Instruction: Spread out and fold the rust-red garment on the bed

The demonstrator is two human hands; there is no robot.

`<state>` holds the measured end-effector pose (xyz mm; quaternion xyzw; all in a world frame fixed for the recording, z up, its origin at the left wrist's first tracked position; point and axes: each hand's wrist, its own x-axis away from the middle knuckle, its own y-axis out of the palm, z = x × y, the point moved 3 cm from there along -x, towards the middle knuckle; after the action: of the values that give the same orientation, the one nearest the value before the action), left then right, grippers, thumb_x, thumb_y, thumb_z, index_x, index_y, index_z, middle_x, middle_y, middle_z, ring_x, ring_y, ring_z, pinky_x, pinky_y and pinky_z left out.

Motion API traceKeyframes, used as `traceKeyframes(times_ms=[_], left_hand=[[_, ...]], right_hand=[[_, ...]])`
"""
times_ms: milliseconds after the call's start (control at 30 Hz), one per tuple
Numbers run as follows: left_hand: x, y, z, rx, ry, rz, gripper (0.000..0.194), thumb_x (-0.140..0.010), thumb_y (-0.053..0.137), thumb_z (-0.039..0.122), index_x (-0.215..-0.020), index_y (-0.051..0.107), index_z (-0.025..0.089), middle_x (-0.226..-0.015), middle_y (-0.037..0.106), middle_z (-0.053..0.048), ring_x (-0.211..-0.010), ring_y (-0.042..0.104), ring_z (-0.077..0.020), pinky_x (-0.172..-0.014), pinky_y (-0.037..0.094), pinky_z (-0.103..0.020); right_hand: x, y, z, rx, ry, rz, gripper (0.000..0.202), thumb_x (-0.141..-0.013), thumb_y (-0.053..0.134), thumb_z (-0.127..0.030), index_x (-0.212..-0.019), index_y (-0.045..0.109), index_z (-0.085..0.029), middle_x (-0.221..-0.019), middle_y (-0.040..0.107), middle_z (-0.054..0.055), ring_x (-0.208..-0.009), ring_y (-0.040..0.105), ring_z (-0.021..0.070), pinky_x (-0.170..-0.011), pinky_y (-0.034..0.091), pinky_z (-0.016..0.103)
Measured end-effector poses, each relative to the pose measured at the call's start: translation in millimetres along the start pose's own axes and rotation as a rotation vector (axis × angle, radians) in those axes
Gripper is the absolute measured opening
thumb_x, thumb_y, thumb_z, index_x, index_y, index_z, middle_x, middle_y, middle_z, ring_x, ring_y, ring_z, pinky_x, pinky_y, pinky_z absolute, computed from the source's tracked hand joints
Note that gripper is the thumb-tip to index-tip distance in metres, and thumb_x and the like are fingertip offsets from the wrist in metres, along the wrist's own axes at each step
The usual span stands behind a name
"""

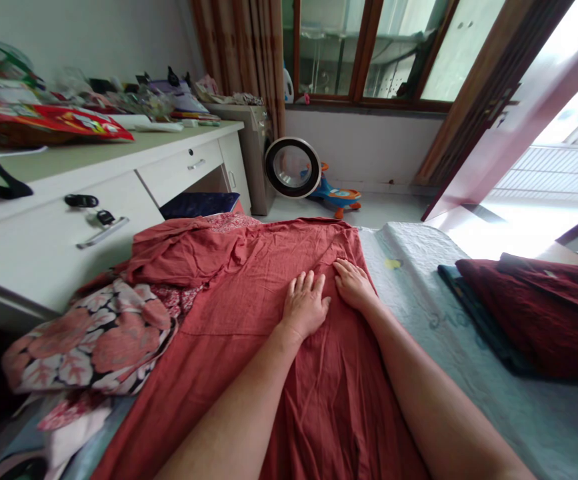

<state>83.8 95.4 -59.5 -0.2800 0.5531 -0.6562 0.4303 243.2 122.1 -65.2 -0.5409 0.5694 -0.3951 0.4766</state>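
Note:
A long rust-red cloth garment [253, 293] lies spread over the bed, with creases down its near part and a bunched fold at its far left. My left hand [306, 303] rests flat on it, fingers stretched out and pointing away from me. Close by on the right, my right hand [355, 283] lies palm down near the garment's right edge, its fingers extended. Neither hand grips the fabric. A crumpled floral cloth [113, 340] sits against the garment's left side.
Folded dark red clothes [543, 313] are stacked on the pale blue bed cover [419, 287] at right. A white desk [109, 193] with bags on top runs along the left. Beyond the bed stand a washing machine with its round door [293, 167] open and a blue ride-on toy [336, 193].

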Motion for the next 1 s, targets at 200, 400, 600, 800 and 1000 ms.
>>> traceKeyframes(times_ms=[200, 400, 600, 800, 1000], left_hand=[[-0.7, 0.4, 4.6, 0.010, 0.147, 0.046, 0.054, -0.097, 0.043, 0.034, -0.149, 0.037, 0.018, -0.162, 0.025, -0.010, -0.151, 0.017, -0.0241, -0.123, 0.015, -0.047], [-2.7, 3.6, 3.8, 0.044, 0.129, -0.015, 0.055, -0.098, 0.043, 0.035, -0.149, 0.038, 0.014, -0.158, 0.035, -0.013, -0.145, 0.031, -0.0276, -0.119, 0.026, -0.042], [-2.3, 3.7, 4.8, 0.053, 0.085, -0.011, 0.060, -0.097, 0.041, 0.033, -0.150, 0.032, 0.006, -0.157, 0.035, -0.017, -0.146, 0.030, -0.0258, -0.120, 0.023, -0.039], [-2.3, 4.2, 3.7, 0.097, 0.072, 0.028, 0.068, -0.094, 0.045, 0.031, -0.152, 0.020, 0.007, -0.155, 0.037, -0.020, -0.144, 0.034, -0.0272, -0.117, 0.028, -0.044], [-2.5, 2.9, 3.8, 0.113, 0.079, 0.045, 0.069, -0.093, 0.047, 0.028, -0.151, 0.020, 0.002, -0.153, 0.038, -0.023, -0.143, 0.035, -0.0282, -0.117, 0.029, -0.043]], right_hand=[[-1.0, 1.1, 5.3, 0.058, 0.139, -0.063, 0.057, -0.096, 0.034, -0.036, -0.150, 0.036, -0.018, -0.162, 0.025, 0.008, -0.148, 0.024, 0.0240, -0.119, 0.021, 0.048], [0.1, -1.9, 10.4, 0.069, 0.215, -0.052, 0.060, -0.096, 0.034, -0.044, -0.149, 0.037, -0.015, -0.161, 0.026, 0.012, -0.147, 0.026, 0.0266, -0.119, 0.021, 0.049], [1.6, -10.0, 0.7, 0.021, 0.018, 0.148, 0.053, -0.088, 0.043, -0.023, -0.141, 0.049, -0.016, -0.157, 0.035, 0.010, -0.147, 0.026, 0.0246, -0.120, 0.017, 0.050], [-6.9, 2.3, -6.6, -0.163, -0.248, 0.101, 0.053, -0.087, 0.037, -0.012, -0.136, 0.056, -0.017, -0.139, 0.058, 0.008, -0.130, 0.050, 0.0180, -0.113, 0.037, 0.037], [-9.0, 8.8, -2.9, -0.088, -0.239, 0.004, 0.050, -0.095, 0.036, -0.022, -0.142, 0.050, -0.014, -0.148, 0.049, 0.009, -0.139, 0.041, 0.0183, -0.117, 0.030, 0.036]])
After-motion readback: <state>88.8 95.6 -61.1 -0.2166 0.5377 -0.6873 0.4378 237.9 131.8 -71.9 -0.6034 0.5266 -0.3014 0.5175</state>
